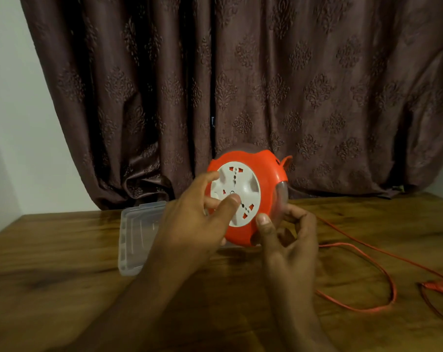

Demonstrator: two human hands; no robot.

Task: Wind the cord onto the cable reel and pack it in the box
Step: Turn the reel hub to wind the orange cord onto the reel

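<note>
left hand point(202, 214) fingers pressing white socket dial | right hand point(289, 232) pinching orange cable reel point(263, 189) rim | risk: loose red cord point(382, 273) looping, likely snagging or kinking while winding

Single view, head-mounted, wide-angle. Looks forward and slightly down from the person's own position across a wooden table point(63, 250) toward a brown patterned curtain point(240, 72) hanging behind the far edge. Close range: both forearms enter from the bottom edge and fill the lower centre. Straight lines bow near the frame edges. No second view to compare.
</note>
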